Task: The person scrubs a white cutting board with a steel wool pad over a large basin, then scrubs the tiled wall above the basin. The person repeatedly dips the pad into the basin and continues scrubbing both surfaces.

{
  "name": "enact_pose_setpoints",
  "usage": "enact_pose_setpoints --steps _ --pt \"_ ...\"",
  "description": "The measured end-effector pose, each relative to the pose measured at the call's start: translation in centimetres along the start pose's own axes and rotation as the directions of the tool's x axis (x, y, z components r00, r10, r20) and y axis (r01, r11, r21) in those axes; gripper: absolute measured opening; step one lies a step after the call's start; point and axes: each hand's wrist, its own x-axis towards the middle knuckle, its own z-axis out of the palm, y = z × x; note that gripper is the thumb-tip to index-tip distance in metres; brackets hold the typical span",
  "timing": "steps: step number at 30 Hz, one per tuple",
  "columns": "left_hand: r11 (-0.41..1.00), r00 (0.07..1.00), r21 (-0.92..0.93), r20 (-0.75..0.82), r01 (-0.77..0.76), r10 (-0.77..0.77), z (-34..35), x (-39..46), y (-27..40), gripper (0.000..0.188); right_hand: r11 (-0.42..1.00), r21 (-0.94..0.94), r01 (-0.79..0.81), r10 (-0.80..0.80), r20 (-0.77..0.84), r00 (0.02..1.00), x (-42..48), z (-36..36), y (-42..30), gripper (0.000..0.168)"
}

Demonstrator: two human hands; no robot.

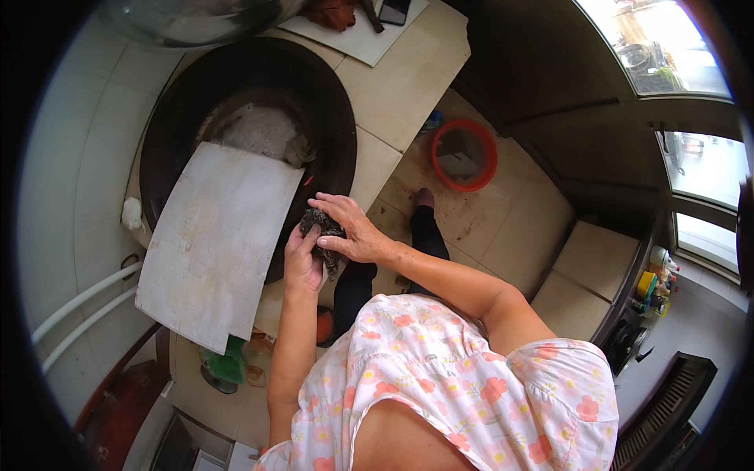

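My left hand (304,257) grips a dark, fuzzy, wet-looking clump (324,235), perhaps a scouring pad or rag; its exact kind cannot be told. My right hand (350,229) rests against the clump's right side, fingers spread over it. Both hands are at the near right rim of a big dark wok (336,123) set into a tiled counter. Foamy, greyish water (259,126) lies in the wok, with a crumpled grey-brown cloth or pad (299,151) at its edge. A white board (218,235) slants across the wok, left of my hands.
On the tiled counter (406,65) a white board (359,35) bears a phone (394,10) and a reddish-brown item. A red basin (493,154) of water stands on the floor. White pipes (88,300) run along the left wall; green and clear containers (227,359) sit below the board.
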Motion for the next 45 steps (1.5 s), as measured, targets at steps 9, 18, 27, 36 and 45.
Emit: enact_pose_setpoints --steps 9,18,27,36,45 --pt "0.977 0.993 0.206 -0.111 0.052 -0.029 9.8 6.3 -7.6 0.036 0.594 0.342 -0.728 0.742 0.119 0.66 -9.2 -19.8 22.0 0.035" --pt "0.938 0.949 0.233 -0.245 0.255 -0.197 16.9 21.2 -23.7 0.032 0.458 -0.169 -0.873 0.86 -0.163 0.483 -23.5 -34.6 44.5 0.031" --pt "0.883 0.9 0.412 -0.436 0.223 -0.024 17.1 44.0 -36.6 0.067 0.608 0.053 -0.792 0.778 -0.238 0.582 -11.1 -25.3 59.0 0.04" --pt "0.954 0.859 0.292 -0.504 0.071 0.091 15.0 54.6 -42.3 0.053 0.786 0.052 -0.617 0.612 -0.211 0.762 1.7 -20.9 68.9 0.028" --pt "0.89 0.675 0.455 -0.668 0.038 0.313 12.7 61.1 -44.1 0.061 0.631 -0.491 -0.6 0.576 -0.221 0.787 3.8 -17.6 72.5 0.024"
